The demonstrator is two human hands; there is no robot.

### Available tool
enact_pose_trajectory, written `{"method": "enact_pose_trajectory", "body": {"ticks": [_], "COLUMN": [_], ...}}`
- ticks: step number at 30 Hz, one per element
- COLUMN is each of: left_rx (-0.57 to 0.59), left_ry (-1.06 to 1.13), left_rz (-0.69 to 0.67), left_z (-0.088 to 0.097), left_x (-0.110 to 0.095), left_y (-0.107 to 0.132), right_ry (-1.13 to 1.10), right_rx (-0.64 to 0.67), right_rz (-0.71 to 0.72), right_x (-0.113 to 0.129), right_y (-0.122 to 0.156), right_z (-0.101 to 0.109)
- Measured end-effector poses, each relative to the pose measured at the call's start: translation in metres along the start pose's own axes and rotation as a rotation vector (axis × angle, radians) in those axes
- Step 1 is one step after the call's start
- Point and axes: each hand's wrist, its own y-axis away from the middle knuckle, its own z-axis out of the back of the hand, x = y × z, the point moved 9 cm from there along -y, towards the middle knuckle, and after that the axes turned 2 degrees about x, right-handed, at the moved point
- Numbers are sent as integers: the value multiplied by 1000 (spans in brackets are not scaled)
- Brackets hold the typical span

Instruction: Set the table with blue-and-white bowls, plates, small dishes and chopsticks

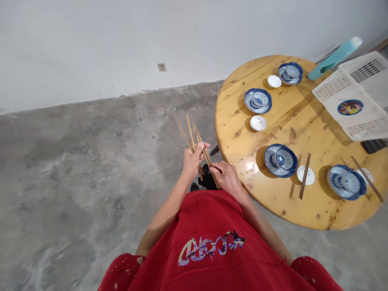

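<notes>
My left hand (192, 159) is closed round a bundle of several brown wooden chopsticks (194, 139) that fan up and to the left. My right hand (227, 176) pinches the lower end of one or two of those chopsticks. Both hands are in front of my red shirt, left of the round wooden table (291, 125). On the table stand several blue-and-white plates with bowls on them (280, 160) and small white dishes (258, 123). One pair of chopsticks (304, 176) lies across a white dish, and another pair (363, 178) lies by the far right plate.
A white plastic basket (356, 97) with a coloured plate inside sits at the table's right. A teal object (335, 56) leans behind it. Grey concrete floor spreads to the left, with a white wall and a socket (161, 67) beyond.
</notes>
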Motion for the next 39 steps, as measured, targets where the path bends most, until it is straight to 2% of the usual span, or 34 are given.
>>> {"method": "enact_pose_trajectory", "body": {"ticks": [5,11,15,20,24,29,35,39], "left_rx": [-3,48,90,174,280,413,680,840], "left_ry": [-32,-168,-289,-408,-521,-568,-559,-549], "left_rz": [7,35,84,64,8,-16,65,134], "left_z": [-6,-27,-55,-111,-154,-193,-241,-273], "left_x": [2,-6,-8,-5,-4,-3,18,26], "left_y": [-38,-108,-157,-204,-217,-228,-244,-262], "right_ry": [-43,-64,-27,8,49,63,73,69], "right_rx": [27,43,44,61,45,-79,-198,-366], "right_rz": [-11,-73,-217,-462,-631,-744,-937,-1031], "right_x": [-17,-52,-76,-109,-135,-151,-169,-176], "right_y": [-32,-92,-125,-148,-149,-147,-145,-155], "right_z": [4,9,23,52,68,80,94,106]}}
